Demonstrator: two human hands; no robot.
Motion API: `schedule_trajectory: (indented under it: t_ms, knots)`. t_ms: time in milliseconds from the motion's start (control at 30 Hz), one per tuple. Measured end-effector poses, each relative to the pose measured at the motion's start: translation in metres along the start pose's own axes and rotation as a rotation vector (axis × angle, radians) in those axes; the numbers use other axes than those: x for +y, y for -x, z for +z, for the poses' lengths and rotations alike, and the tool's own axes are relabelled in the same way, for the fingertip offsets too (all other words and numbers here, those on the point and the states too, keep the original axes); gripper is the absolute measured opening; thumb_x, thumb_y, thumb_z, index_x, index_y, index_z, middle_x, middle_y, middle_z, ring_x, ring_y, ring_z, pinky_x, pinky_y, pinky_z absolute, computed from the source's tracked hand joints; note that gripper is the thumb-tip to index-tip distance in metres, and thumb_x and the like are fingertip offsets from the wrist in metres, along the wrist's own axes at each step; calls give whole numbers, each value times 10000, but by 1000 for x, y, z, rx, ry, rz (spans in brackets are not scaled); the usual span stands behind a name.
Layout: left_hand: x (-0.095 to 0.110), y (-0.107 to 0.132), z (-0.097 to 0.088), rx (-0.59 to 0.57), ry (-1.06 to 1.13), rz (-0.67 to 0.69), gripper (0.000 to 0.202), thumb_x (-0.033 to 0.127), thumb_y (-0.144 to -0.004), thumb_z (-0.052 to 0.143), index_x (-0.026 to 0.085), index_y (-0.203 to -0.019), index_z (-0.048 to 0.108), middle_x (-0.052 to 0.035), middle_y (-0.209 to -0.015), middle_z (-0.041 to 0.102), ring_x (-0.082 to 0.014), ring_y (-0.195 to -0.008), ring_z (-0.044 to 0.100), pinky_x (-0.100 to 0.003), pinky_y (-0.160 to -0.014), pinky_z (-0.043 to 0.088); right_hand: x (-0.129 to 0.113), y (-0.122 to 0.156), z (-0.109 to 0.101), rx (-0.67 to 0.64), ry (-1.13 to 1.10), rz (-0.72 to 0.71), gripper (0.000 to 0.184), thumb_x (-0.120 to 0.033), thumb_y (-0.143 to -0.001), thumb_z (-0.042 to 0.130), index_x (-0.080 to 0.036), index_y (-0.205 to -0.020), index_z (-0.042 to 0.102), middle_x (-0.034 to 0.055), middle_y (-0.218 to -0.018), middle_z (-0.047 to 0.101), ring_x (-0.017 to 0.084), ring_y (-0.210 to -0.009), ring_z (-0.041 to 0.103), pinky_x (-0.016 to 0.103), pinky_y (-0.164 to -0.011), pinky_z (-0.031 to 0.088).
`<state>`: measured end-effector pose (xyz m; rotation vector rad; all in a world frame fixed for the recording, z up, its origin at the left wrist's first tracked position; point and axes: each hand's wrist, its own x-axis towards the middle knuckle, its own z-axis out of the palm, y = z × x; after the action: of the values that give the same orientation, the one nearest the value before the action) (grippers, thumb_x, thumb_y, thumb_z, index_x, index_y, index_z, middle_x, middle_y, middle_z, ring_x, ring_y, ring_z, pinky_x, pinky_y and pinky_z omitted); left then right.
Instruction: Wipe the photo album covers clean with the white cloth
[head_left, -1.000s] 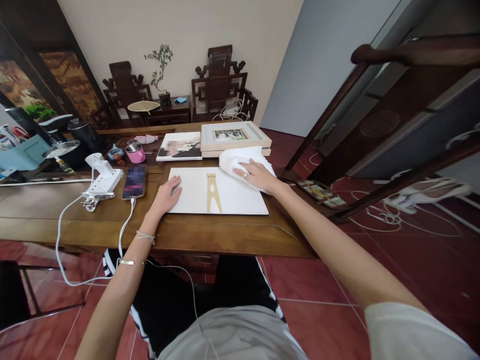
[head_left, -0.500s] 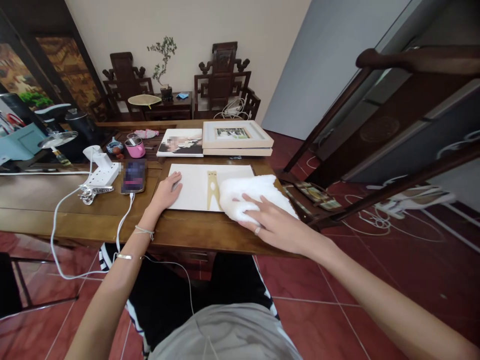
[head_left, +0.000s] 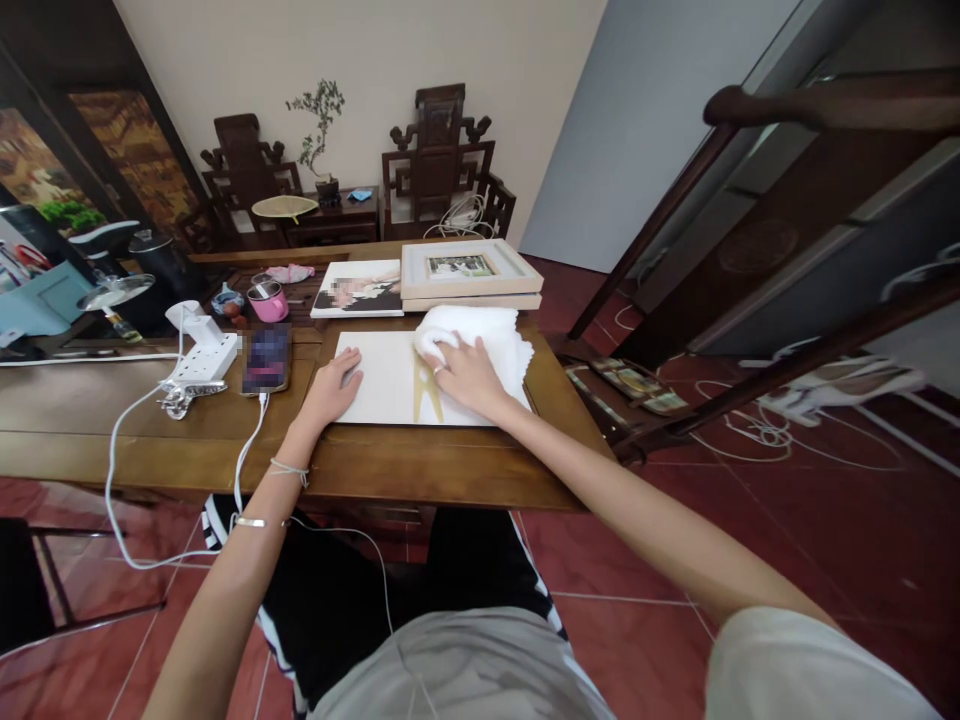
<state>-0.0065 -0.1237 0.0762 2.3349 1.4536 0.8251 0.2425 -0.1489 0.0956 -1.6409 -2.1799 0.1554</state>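
Observation:
A white board (head_left: 379, 385) lies flat on the wooden table, with a tan strip-like shape (head_left: 421, 400) down its middle. My left hand (head_left: 335, 387) rests on the board's left edge, fingers stretched out and holding nothing. Under my right hand (head_left: 466, 375) is a fluffy white cloth (head_left: 495, 335), bunched at its left end and gripped by the fingers. The cloth covers the board's upper right part and the top of the tan shape.
Behind the board are a photo print (head_left: 360, 288) and stacked picture frames (head_left: 472, 272). On the left lie a charging phone (head_left: 266, 358), a power strip (head_left: 204, 358) and a pink mug (head_left: 268, 300). A wooden chair (head_left: 675, 190) stands at the right.
My right hand has moved the cloth up and to the left, from the board's lower right toward its far edge. My left hand stays in place.

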Motion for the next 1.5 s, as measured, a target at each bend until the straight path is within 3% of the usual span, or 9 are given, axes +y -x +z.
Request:
schedule_trajectory:
  t_ms: [200,333,500,733,1000,1133,1267,1400,1500]
  knots:
    - [0,0,2,7,14,-5,417,270,-894,482,135,-1253,645,-111,-1399,571,-265,-1370,460,-408,-1171,324,-30,76,-18,-118,-26,-309,333,-264,-972,402,-182,-1122,688,120,-1492,477,343,-1448,290,628,-1138,241]
    - [1,1,1,7,13,-6,425,276,-895,476,132,-1259,642,-108,-1407,564,-255,-1374,455,-387,-1176,317,-14,79,-29,-206,-59,-563,322,-265,-972,422,-167,-1116,692,139,-1506,452,309,-1471,245,607,-1177,190]
    - [3,1,-1,1,4,-1,433,283,-899,463,133,-1265,637,-106,-1413,557,-253,-1376,454,-401,-1174,319,12,19,-26,-202,-7,-419,380,-355,-997,391,-175,-1222,640,106,-1433,548,270,-1456,296,536,-1195,194]
    - [3,0,-2,-9,0,7,424,282,-903,464,147,-1265,637,-96,-1407,568,-256,-1375,453,-410,-1174,319,-7,-35,2,-73,72,-106,451,-280,-1000,304,-89,-1323,553,207,-1469,477,427,-1434,258,731,-1077,189]
    - [1,1,0,-2,9,2,421,279,-902,471,144,-1266,633,-103,-1409,564,-249,-1383,444,-404,-1175,319,-49,56,-16,-163,109,-276,382,-244,-966,404,-165,-1257,639,137,-1546,393,414,-1445,240,663,-1097,270]
    - [0,1,1,1,12,-2,428,281,-896,473,133,-1265,632,-110,-1409,562,-255,-1378,451,-406,-1179,313,-51,89,-31,-220,85,-491,304,-230,-939,483,-168,-1135,706,138,-1531,413,407,-1444,264,643,-1109,291]
    - [0,1,0,3,11,-2,424,274,-892,471,144,-1260,636,-105,-1408,564,-260,-1376,453,-416,-1180,310,-32,63,-35,-265,-3,-614,334,-370,-966,487,-181,-1118,718,119,-1466,508,297,-1450,305,527,-1178,257]
    - [1,1,-1,-5,12,-3,422,283,-895,477,142,-1260,636,-110,-1404,569,-261,-1377,451,-411,-1179,312,-7,6,-27,-208,-27,-436,420,-460,-988,411,-221,-1217,670,61,-1433,554,256,-1424,363,473,-1170,290]
    - [1,0,-1,-7,14,-3,420,286,-899,473,149,-1261,635,-102,-1406,568,-257,-1381,447,-413,-1178,312,0,-28,-14,-127,-2,-295,470,-416,-1012,337,-172,-1334,578,104,-1456,523,293,-1412,376,525,-1171,240]
